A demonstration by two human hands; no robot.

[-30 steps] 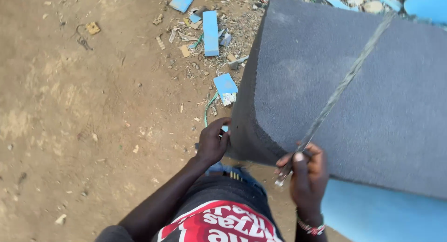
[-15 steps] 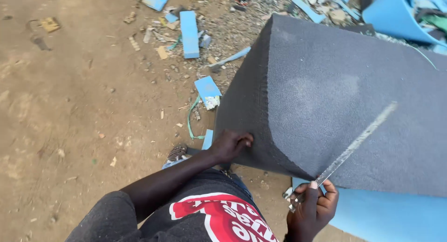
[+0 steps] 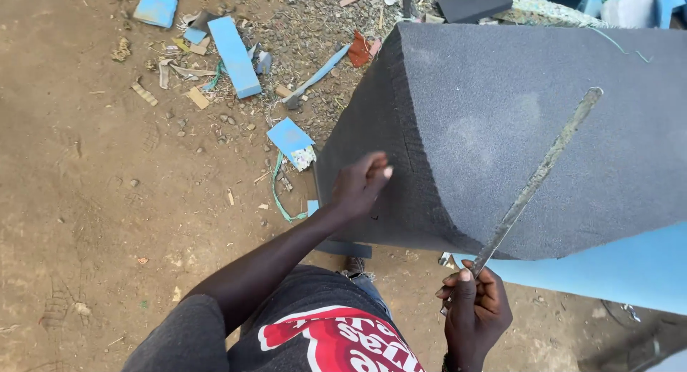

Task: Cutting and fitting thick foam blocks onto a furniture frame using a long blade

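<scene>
The right hand (image 3: 474,311) grips the handle of a long, thin metal blade (image 3: 540,173) lying across the big dark grey foam block (image 3: 529,128); the left hand (image 3: 360,186), fingers loosely curled and holding nothing, rests against the block's near corner; blue foam scraps (image 3: 235,46) litter the dirt ground (image 3: 93,200).

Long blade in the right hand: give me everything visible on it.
The long blade is a narrow, flat metal strip, dull grey and mottled, with a blunt squared tip. The right hand grips its lower end, so any handle is hidden. It slants up and to the right, lying flat across the top face of the dark grey foam block, tip well short of the far edge. Whether it cuts into the foam cannot be told. The left hand is at the block's near corner, away from it.
</scene>
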